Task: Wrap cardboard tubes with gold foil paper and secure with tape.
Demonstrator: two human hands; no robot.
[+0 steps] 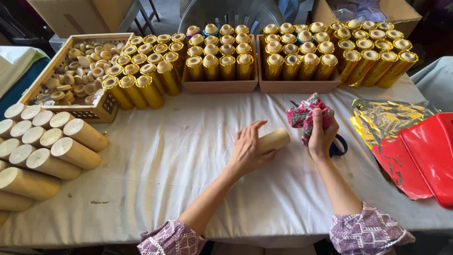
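On white tablecloth [170, 156]: gold-wrapped cylinders [141, 71], wooden cylinders [47, 151].

**One head-worn camera looks down over a worktable**

A single view, taken from the person's head, looks steeply down and forward across a table draped in white cloth [179, 156]. Both forearms rise from the bottom edge, placing the left hand [246, 150] and right hand [322, 134] close below the lens near mid-frame. The far table edge, lined with gold-wrapped tubes [302, 56], runs along the top. No second view shares the scene.
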